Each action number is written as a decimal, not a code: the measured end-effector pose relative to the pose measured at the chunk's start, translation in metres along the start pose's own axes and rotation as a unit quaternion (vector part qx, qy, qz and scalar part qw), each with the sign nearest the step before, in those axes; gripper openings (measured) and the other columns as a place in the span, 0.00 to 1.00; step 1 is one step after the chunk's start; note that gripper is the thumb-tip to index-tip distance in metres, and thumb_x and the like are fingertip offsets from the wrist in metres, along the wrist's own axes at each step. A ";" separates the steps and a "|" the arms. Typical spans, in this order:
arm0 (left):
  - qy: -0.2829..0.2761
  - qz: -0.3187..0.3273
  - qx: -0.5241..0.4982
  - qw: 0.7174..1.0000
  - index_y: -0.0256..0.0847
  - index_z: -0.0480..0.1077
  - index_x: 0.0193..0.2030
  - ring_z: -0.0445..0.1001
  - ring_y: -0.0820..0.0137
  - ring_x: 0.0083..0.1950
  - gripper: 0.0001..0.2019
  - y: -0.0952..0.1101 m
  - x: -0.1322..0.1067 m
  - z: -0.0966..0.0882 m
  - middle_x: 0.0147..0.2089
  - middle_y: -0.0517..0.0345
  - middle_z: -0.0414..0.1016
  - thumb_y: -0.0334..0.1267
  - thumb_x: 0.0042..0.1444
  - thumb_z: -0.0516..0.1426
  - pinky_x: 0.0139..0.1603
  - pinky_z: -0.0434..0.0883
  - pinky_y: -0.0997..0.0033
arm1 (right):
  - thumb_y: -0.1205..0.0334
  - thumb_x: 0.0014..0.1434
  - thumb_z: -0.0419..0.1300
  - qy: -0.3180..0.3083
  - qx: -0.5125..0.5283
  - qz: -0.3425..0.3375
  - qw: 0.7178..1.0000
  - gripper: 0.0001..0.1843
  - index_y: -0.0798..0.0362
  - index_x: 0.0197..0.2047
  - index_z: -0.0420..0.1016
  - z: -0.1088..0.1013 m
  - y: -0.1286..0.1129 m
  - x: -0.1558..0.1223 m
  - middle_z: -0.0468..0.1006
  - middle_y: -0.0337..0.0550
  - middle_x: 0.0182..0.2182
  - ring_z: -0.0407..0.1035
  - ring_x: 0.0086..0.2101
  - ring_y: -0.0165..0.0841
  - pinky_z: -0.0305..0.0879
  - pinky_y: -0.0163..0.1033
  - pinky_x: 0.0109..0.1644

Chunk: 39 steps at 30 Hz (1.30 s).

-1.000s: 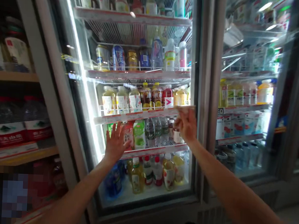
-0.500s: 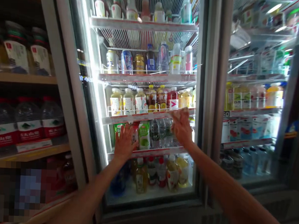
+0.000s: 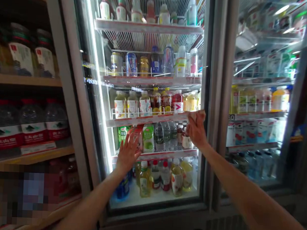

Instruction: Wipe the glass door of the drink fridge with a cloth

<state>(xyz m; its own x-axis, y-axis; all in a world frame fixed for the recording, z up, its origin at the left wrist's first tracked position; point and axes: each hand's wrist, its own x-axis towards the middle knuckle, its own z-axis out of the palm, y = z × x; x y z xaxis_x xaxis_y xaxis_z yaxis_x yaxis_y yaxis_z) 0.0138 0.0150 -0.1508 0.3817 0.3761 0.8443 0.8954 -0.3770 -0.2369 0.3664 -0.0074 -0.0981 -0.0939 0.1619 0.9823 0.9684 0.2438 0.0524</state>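
I face the glass door (image 3: pixel 211 80) of a lit drinks fridge. My left hand (image 3: pixel 128 151) lies flat on the glass with its fingers spread, in front of a red-labelled bottle (image 3: pixel 137 136) and beside a green-labelled one (image 3: pixel 148 138). My right hand (image 3: pixel 196 130) presses against the glass near the door's right edge, at the height of the third shelf rail (image 3: pixel 148 120). Its fingers are curled round a small pale wad (image 3: pixel 196 114), perhaps a cloth. Behind the glass, rows of bottles and cans stand on several shelves.
A second fridge door (image 3: pixel 258 99) with more drinks stands to the right. On the left, open wooden shelves (image 3: pixel 25 79) carry large water bottles (image 3: pixel 31 123) with red labels. A blurred patch covers the lower left corner.
My right hand has slid to the right along the glass, from the middle towards the door's edge. My left hand stays flat on the glass. The view has shifted slightly.
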 end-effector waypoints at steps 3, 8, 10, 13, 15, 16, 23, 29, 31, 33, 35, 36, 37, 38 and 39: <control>-0.008 0.001 0.000 1.000 0.38 0.50 0.66 0.38 0.56 0.71 0.31 0.001 -0.003 -0.002 0.69 0.44 0.45 0.39 0.57 0.53 0.64 0.52 0.45 | 0.70 0.61 0.45 -0.019 0.001 0.013 1.000 0.33 0.44 0.68 0.42 -0.003 0.005 -0.011 0.27 0.41 0.69 0.33 0.66 0.48 0.47 0.60 0.65; -0.021 0.012 0.017 1.000 0.39 0.53 0.65 0.40 0.57 0.70 0.29 -0.001 -0.009 -0.001 0.69 0.45 0.47 0.38 0.56 0.52 0.65 0.52 0.48 | 0.74 0.58 0.45 -0.109 -0.005 -0.028 0.994 0.40 0.41 0.68 0.32 -0.006 -0.015 -0.117 0.32 0.42 0.69 0.36 0.66 0.46 0.55 0.60 0.62; -0.022 0.007 0.024 0.999 0.40 0.53 0.65 0.41 0.57 0.70 0.29 -0.002 -0.009 0.000 0.69 0.46 0.48 0.38 0.56 0.53 0.65 0.53 0.48 | 0.72 0.60 0.46 -0.089 -0.001 -0.027 0.996 0.39 0.43 0.69 0.32 -0.003 -0.017 -0.104 0.32 0.44 0.69 0.37 0.66 0.47 0.53 0.61 0.63; -0.029 0.005 0.023 0.999 0.40 0.53 0.65 0.41 0.57 0.70 0.30 -0.001 -0.008 -0.003 0.69 0.47 0.47 0.40 0.56 0.54 0.65 0.53 0.49 | 0.69 0.61 0.46 -0.021 0.023 -0.026 0.999 0.36 0.42 0.68 0.36 0.000 -0.016 -0.035 0.30 0.42 0.69 0.35 0.66 0.48 0.49 0.61 0.65; -0.040 0.004 0.021 0.999 0.40 0.54 0.65 0.41 0.56 0.70 0.30 0.000 -0.009 -0.006 0.69 0.46 0.47 0.41 0.56 0.54 0.65 0.52 0.48 | 0.68 0.62 0.45 0.008 0.025 -0.004 1.000 0.34 0.44 0.68 0.39 0.002 -0.017 -0.006 0.29 0.42 0.69 0.33 0.66 0.48 0.46 0.61 0.65; -0.045 0.003 0.022 0.999 0.39 0.54 0.65 0.41 0.56 0.70 0.29 0.000 -0.010 -0.008 0.69 0.46 0.47 0.41 0.56 0.54 0.65 0.52 0.49 | 0.68 0.62 0.45 0.008 0.027 0.002 1.000 0.34 0.45 0.68 0.40 0.003 -0.019 -0.007 0.28 0.42 0.68 0.32 0.66 0.49 0.46 0.61 0.65; -0.052 0.029 0.038 0.998 0.40 0.56 0.64 0.43 0.56 0.70 0.28 -0.008 -0.019 -0.005 0.69 0.45 0.48 0.39 0.56 0.54 0.64 0.55 0.48 | 0.74 0.58 0.47 -0.125 0.037 -0.097 0.987 0.38 0.46 0.69 0.37 0.010 -0.058 -0.113 0.39 0.46 0.68 0.38 0.65 0.46 0.56 0.59 0.63; -0.038 0.038 0.037 0.998 0.39 0.56 0.64 0.42 0.55 0.70 0.28 -0.011 -0.018 -0.001 0.68 0.44 0.48 0.42 0.57 0.53 0.64 0.54 0.46 | 0.72 0.60 0.46 -0.060 0.060 -0.055 0.995 0.33 0.45 0.67 0.46 0.016 -0.078 0.002 0.38 0.40 0.68 0.34 0.66 0.42 0.45 0.57 0.67; -0.046 0.038 0.041 0.997 0.39 0.56 0.64 0.43 0.55 0.70 0.28 -0.012 -0.019 -0.004 0.68 0.44 0.48 0.41 0.57 0.54 0.64 0.54 0.46 | 0.73 0.59 0.47 -0.065 0.065 -0.060 0.994 0.34 0.50 0.67 0.47 0.018 -0.087 -0.001 0.41 0.44 0.68 0.32 0.66 0.42 0.45 0.57 0.67; -0.048 0.034 0.050 0.997 0.39 0.57 0.63 0.45 0.53 0.69 0.28 -0.014 -0.022 -0.006 0.68 0.43 0.50 0.41 0.56 0.54 0.63 0.55 0.44 | 0.76 0.56 0.47 -0.097 0.071 -0.115 0.986 0.36 0.54 0.67 0.47 0.021 -0.097 -0.032 0.47 0.49 0.67 0.32 0.66 0.43 0.49 0.56 0.66; -0.041 0.029 0.060 0.997 0.38 0.58 0.63 0.47 0.52 0.69 0.27 -0.018 -0.026 -0.006 0.67 0.43 0.51 0.40 0.55 0.55 0.62 0.56 0.43 | 0.79 0.53 0.47 -0.130 0.073 -0.181 0.972 0.38 0.55 0.67 0.47 0.024 -0.104 -0.060 0.54 0.50 0.65 0.34 0.66 0.41 0.56 0.54 0.64; -0.035 0.027 0.063 0.997 0.38 0.58 0.62 0.47 0.52 0.69 0.27 -0.020 -0.028 -0.005 0.67 0.43 0.51 0.39 0.55 0.54 0.62 0.56 0.43 | 0.79 0.53 0.47 -0.144 0.073 -0.198 0.967 0.38 0.55 0.67 0.48 0.025 -0.107 -0.064 0.55 0.50 0.64 0.34 0.66 0.41 0.57 0.53 0.63; -0.031 0.026 0.064 0.997 0.37 0.58 0.62 0.47 0.52 0.69 0.27 -0.022 -0.030 -0.005 0.67 0.43 0.51 0.39 0.56 0.54 0.63 0.55 0.43 | 0.79 0.53 0.47 -0.150 0.073 -0.205 0.964 0.37 0.54 0.67 0.48 0.026 -0.109 -0.059 0.55 0.49 0.64 0.34 0.66 0.40 0.57 0.52 0.63; -0.028 0.026 0.064 0.997 0.37 0.58 0.63 0.47 0.53 0.69 0.27 -0.023 -0.032 -0.004 0.67 0.43 0.51 0.39 0.56 0.54 0.63 0.55 0.43 | 0.78 0.54 0.48 -0.148 0.075 -0.198 0.966 0.37 0.52 0.66 0.49 0.027 -0.111 -0.047 0.54 0.48 0.65 0.34 0.66 0.40 0.55 0.53 0.64; -0.027 0.024 0.063 0.997 0.37 0.58 0.63 0.47 0.53 0.69 0.27 -0.024 -0.033 -0.004 0.67 0.43 0.51 0.39 0.56 0.54 0.63 0.54 0.44 | 0.76 0.55 0.48 -0.141 0.077 -0.182 0.970 0.36 0.51 0.66 0.49 0.028 -0.114 -0.030 0.52 0.46 0.65 0.33 0.66 0.41 0.53 0.54 0.65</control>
<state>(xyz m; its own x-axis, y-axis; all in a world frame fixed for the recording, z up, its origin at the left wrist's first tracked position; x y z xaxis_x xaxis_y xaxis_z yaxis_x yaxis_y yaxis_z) -0.0211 0.0084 -0.1717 0.4339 0.4068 0.8039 0.8960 -0.2878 -0.3381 0.2524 -0.0129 -0.1386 -0.5040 0.2881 0.8142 0.8150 0.4708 0.3379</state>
